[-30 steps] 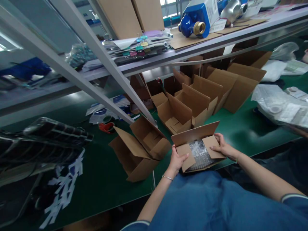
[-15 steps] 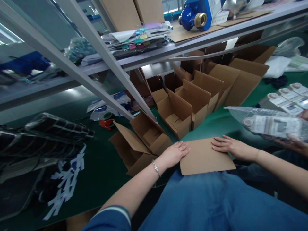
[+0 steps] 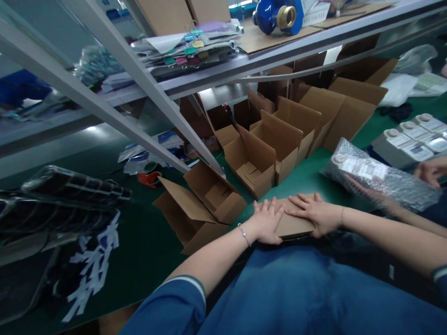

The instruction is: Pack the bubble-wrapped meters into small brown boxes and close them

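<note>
2 hands [image 3: 267,224] — both atop 1 carton [image 3: 294,225].

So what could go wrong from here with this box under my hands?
The lid shows no tape, so it might spring up if the left hand and right hand lift. The box seems near the table's front edge and could slip off if pushed that way. The bubble-wrapped package is close to the right forearm; they might bump.
</note>
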Demonstrator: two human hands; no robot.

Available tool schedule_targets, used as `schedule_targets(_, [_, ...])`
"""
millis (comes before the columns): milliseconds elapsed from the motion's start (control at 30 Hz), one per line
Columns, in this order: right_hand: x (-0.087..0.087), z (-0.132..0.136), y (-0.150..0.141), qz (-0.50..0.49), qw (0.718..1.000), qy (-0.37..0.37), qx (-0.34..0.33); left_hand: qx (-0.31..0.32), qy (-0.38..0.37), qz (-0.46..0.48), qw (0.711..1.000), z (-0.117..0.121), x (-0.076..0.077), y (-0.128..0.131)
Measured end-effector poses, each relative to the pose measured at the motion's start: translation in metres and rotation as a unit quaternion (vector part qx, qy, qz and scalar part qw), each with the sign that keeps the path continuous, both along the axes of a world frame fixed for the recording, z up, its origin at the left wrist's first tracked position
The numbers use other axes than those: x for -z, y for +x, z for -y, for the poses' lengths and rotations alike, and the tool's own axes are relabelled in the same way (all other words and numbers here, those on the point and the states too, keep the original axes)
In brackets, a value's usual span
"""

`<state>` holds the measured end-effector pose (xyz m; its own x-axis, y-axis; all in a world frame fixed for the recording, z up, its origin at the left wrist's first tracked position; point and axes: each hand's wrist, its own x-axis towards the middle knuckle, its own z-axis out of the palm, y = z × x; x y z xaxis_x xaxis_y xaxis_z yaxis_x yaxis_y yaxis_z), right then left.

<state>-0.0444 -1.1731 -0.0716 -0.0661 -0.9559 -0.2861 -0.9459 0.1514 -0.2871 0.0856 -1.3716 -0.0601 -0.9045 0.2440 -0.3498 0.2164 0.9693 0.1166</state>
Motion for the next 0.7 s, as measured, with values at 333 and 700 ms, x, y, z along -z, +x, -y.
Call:
schedule_targets(333, [0.023,-0.025,0.055,-0.153,0.979,-0.103,0.091,-0.051,-0.037,-0.151,0.986,-0.02,0.015,0.025])
schedule_targets(700, [0.051,-0.028,0.061,-0.123,0.97,-0.155,0.141,-0.053,0.048,-0.216,0.974,-0.02,0.016,0.029])
